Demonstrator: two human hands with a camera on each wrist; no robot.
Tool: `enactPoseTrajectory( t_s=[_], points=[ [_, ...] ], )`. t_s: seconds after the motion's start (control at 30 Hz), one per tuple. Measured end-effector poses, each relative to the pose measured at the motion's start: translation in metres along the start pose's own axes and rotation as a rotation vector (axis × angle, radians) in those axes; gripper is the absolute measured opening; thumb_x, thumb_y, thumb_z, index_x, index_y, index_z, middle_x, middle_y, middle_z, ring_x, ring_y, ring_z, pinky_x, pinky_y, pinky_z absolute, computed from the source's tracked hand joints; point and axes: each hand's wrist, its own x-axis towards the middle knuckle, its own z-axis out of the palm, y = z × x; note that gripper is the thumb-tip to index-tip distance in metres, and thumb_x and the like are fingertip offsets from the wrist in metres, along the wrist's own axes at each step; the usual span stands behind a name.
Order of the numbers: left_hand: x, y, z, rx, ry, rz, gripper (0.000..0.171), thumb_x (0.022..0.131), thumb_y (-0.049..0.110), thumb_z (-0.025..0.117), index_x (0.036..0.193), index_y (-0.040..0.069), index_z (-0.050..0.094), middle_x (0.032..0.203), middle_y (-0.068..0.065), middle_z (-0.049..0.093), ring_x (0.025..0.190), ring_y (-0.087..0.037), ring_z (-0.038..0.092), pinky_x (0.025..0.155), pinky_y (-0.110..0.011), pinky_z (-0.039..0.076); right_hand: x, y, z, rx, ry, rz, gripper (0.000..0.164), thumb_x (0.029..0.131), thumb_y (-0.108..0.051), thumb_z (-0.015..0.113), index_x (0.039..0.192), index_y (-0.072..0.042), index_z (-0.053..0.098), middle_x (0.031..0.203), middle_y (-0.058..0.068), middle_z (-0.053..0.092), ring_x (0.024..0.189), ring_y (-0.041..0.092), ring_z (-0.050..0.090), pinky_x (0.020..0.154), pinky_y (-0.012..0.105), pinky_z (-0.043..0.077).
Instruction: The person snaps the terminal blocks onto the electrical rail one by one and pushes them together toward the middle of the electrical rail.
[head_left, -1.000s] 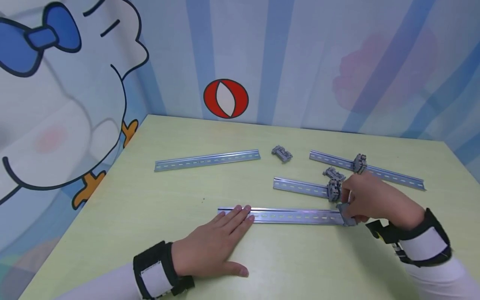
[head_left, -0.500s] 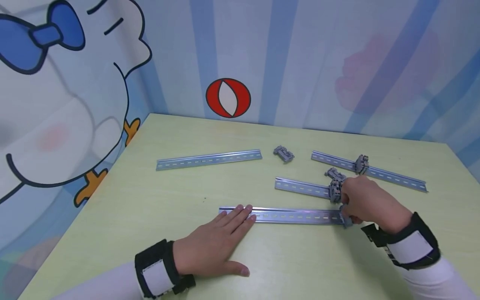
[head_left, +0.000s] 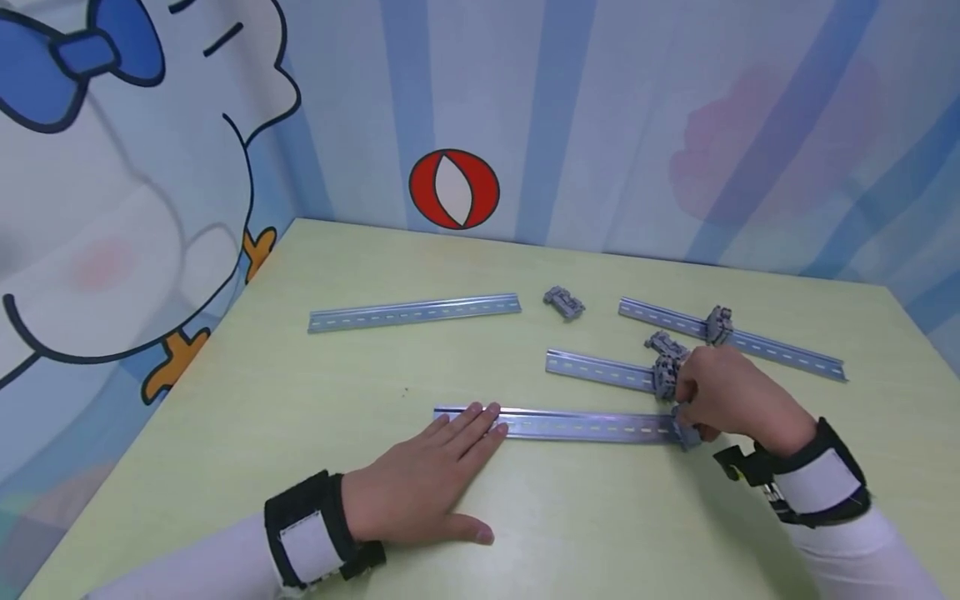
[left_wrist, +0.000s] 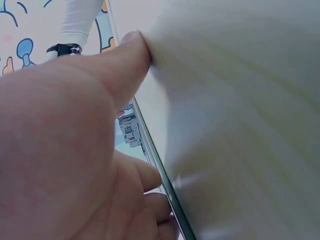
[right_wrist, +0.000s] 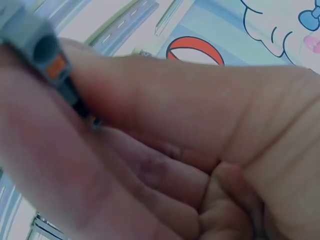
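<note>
A slotted metal DIN rail [head_left: 585, 426] lies along the front of the layout. My left hand [head_left: 420, 487] rests flat with straight fingers across its left end, thumb spread out on the table. At the rail's right end my right hand [head_left: 738, 398] pinches a small grey terminal block [head_left: 684, 430] between thumb and fingers. In the right wrist view, that terminal block [right_wrist: 42, 47] shows a round hole and an orange spot. Its far side is hidden by the fingers. The block overlaps the rail end in the head view.
Just behind, a shorter rail [head_left: 596, 369] carries grey blocks [head_left: 665, 377], with a loose block [head_left: 666, 343] beside them. Another rail [head_left: 787, 352] with a block [head_left: 718, 325] lies back right. A bare rail [head_left: 412, 313] and a loose block [head_left: 564, 303] lie farther back, before the printed wall [head_left: 585, 125].
My right hand and wrist have shifted slightly left, and the pinched terminal block has moved a little left at the rail's end. My left hand stays where it was on the rail.
</note>
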Motion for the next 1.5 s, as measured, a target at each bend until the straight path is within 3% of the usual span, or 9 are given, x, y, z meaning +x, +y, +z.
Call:
enactPoseTrajectory(
  t_s=[0.07, 0.3, 0.6, 0.77, 0.87, 0.97, 1.07, 1.23, 1.5],
  points=[
    [-0.001, 0.0, 0.0, 0.004, 0.003, -0.001, 0.101, 0.087, 0.071, 0.049, 0.157, 0.01, 0.01, 0.164, -0.009, 0.002, 0.151, -0.025, 0.004, 0.118, -0.045, 0.02, 0.0, -0.002, 0.0, 0.006, 0.014, 0.0, 0.02, 0.076, 0.006, 0.07, 0.066, -0.008, 0.061, 0.059, 0.001, 0.056, 0.048, 0.013, 0.057, 0.051, 0.028, 0.044],
    [-0.001, 0.001, -0.001, -0.011, -0.001, 0.007, 0.101, 0.088, 0.07, 0.05, 0.157, 0.01, 0.009, 0.164, -0.01, 0.001, 0.151, -0.026, 0.004, 0.118, -0.046, 0.02, 0.001, -0.005, 0.003, 0.008, 0.061, -0.011, 0.043, 0.07, 0.014, 0.057, 0.056, -0.018, 0.031, 0.053, -0.006, 0.025, 0.041, 0.012, 0.047, 0.044, 0.026, 0.031],
    [0.003, 0.002, 0.002, -0.023, 0.011, 0.012, 0.101, 0.087, 0.068, 0.052, 0.157, 0.009, 0.011, 0.164, -0.01, 0.004, 0.15, -0.027, 0.005, 0.118, -0.046, 0.02, 0.006, -0.002, 0.008, -0.066, 0.09, -0.001, 0.042, 0.071, 0.015, 0.052, 0.054, -0.018, 0.033, 0.055, -0.007, 0.02, 0.041, 0.009, 0.038, 0.043, 0.023, 0.029],
    [0.005, 0.003, 0.005, -0.021, 0.028, 0.027, 0.102, 0.087, 0.071, 0.051, 0.157, 0.008, 0.012, 0.164, -0.011, 0.005, 0.15, -0.028, 0.006, 0.118, -0.047, 0.021, 0.002, -0.001, 0.003, -0.054, 0.017, 0.031, 0.03, 0.077, 0.007, 0.064, 0.057, -0.013, 0.053, 0.05, -0.005, 0.042, 0.045, 0.011, 0.051, 0.046, 0.026, 0.038],
    [0.003, 0.002, 0.005, -0.011, 0.041, 0.022, 0.102, 0.086, 0.071, 0.051, 0.157, 0.008, 0.013, 0.164, -0.011, 0.005, 0.15, -0.028, 0.007, 0.117, -0.047, 0.022, -0.001, 0.002, -0.004, 0.019, -0.05, 0.027, 0.001, 0.081, -0.005, 0.072, 0.082, -0.005, 0.072, 0.059, -0.001, 0.062, 0.053, 0.014, 0.062, 0.054, 0.03, 0.05],
    [0.001, 0.001, 0.004, -0.001, 0.048, 0.014, 0.102, 0.086, 0.072, 0.051, 0.157, 0.009, 0.014, 0.164, -0.011, 0.006, 0.15, -0.028, 0.007, 0.117, -0.047, 0.022, -0.004, 0.009, -0.012, 0.126, -0.112, 0.014, 0.027, 0.083, -0.01, 0.073, 0.106, 0.003, 0.071, 0.069, 0.002, 0.07, 0.063, 0.017, 0.068, 0.061, 0.032, 0.056],
    [-0.001, 0.001, 0.005, -0.001, 0.05, 0.01, 0.102, 0.086, 0.072, 0.051, 0.157, 0.008, 0.014, 0.164, -0.011, 0.006, 0.15, -0.028, 0.007, 0.117, -0.047, 0.022, -0.003, 0.019, -0.017, 0.239, -0.17, 0.007, 0.036, 0.083, -0.008, 0.073, 0.115, 0.007, 0.066, 0.079, 0.005, 0.073, 0.071, 0.02, 0.071, 0.064, 0.033, 0.058],
    [-0.003, 0.0, 0.006, -0.007, 0.037, -0.001, 0.102, 0.086, 0.073, 0.048, 0.157, 0.01, 0.011, 0.164, -0.01, 0.003, 0.15, -0.027, 0.005, 0.118, -0.047, 0.02, 0.002, 0.034, -0.018, 0.339, -0.24, -0.055, 0.04, 0.083, -0.01, 0.075, 0.117, 0.006, 0.065, 0.088, 0.007, 0.074, 0.076, 0.023, 0.072, 0.067, 0.034, 0.059],
    [-0.001, 0.0, 0.004, -0.004, 0.044, 0.008, 0.102, 0.086, 0.072, 0.049, 0.157, 0.009, 0.011, 0.164, -0.01, 0.003, 0.15, -0.027, 0.005, 0.118, -0.046, 0.019, 0.003, 0.044, -0.017, 0.431, -0.242, -0.059, 0.042, 0.081, -0.01, 0.077, 0.116, 0.01, 0.064, 0.094, 0.013, 0.074, 0.078, 0.025, 0.073, 0.07, 0.035, 0.059]
  ],
)
